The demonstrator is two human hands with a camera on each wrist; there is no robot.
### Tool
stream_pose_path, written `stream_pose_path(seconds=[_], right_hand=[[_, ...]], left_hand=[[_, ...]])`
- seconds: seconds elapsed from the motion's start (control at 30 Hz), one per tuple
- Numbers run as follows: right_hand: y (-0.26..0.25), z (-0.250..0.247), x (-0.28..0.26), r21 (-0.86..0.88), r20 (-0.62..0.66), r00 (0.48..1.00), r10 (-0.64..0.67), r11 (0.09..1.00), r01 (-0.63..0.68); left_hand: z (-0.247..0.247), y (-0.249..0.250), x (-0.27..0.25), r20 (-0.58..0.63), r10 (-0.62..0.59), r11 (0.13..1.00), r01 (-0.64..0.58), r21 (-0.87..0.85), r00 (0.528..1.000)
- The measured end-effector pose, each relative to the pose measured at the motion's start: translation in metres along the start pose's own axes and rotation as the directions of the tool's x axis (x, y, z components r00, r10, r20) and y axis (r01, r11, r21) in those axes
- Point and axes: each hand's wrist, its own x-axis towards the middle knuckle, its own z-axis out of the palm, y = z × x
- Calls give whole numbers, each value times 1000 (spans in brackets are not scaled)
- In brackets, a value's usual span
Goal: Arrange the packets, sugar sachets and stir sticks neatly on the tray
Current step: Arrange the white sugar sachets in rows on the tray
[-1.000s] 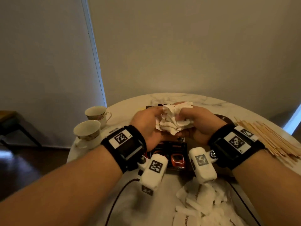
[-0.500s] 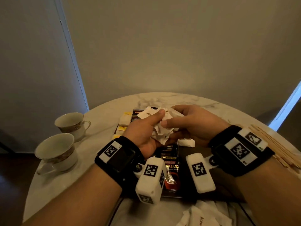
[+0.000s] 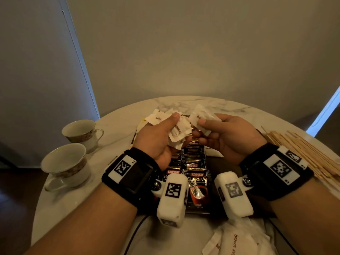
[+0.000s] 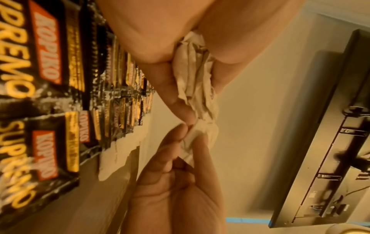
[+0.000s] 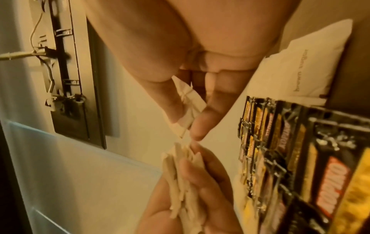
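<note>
Half a second ago our two hands met over one crumpled bundle; now they have drawn apart above the tray (image 3: 211, 163). Our left hand (image 3: 156, 142) keeps the bunch of sugar sachets (image 3: 177, 130), its fingers (image 4: 176, 101) curled round the crumpled white paper with the thumb pressed on top. Our right hand (image 3: 228, 137) has come away with a single sachet (image 3: 201, 117), pinched between thumb and fingers (image 5: 202, 126), its brown lettering partly showing. Both are held in the air just over the far end of the coffee packets (image 3: 195, 173), which lie overlapped in two rows on the dark tray, black with red and gold print. More sachets (image 3: 237, 240) lie loose on the bench (image 3: 114, 137) at the near edge, stir sticks (image 3: 301, 153) are heaped at the right, and two teacups (image 3: 73, 150) stand at the left.
</note>
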Motion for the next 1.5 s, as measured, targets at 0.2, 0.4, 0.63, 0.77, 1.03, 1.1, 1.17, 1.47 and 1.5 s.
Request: stream_pose_path(seconds=[0.2, 0.4, 0.63, 0.77, 1.03, 1.1, 1.17, 1.47, 1.5], right_hand=[[-2, -3, 0, -26, 68, 998, -8, 1000, 10], [8, 1, -3, -169, 73, 996, -49, 984, 61], [5, 7, -7, -136, -26, 996, -83, 988, 79], [1, 2, -8, -140, 33, 999, -30, 990, 35], [-2, -33, 4, -158, -260, 962, 85, 979, -129], [1, -47, 5, -182, -343, 921, 183, 949, -257], [4, -56, 7, -190, -387, 886, 254, 919, -346], [13, -58, 10, -304, -402, 862, 309, 843, -444], [14, -57, 10, -321, -396, 866, 305, 838, -442]], left_hand=[[0, 4, -3, -53, 23, 1000, -23, 1, 998], [1, 2, -13, 164, 100, 984, -122, 130, 981], [-5, 0, -12, 170, 161, 960, -194, 200, 972], [-3, 0, -13, 104, 169, 968, -185, 171, 980], [-6, 3, -8, 37, 162, 971, -166, 172, 986], [-9, 5, -5, 19, 164, 969, -165, 183, 986], [-10, 5, -3, 13, 171, 965, -170, 201, 985], [-12, 6, 2, -37, 157, 975, -149, 164, 987], [-12, 6, 2, -39, 155, 976, -147, 161, 987]])
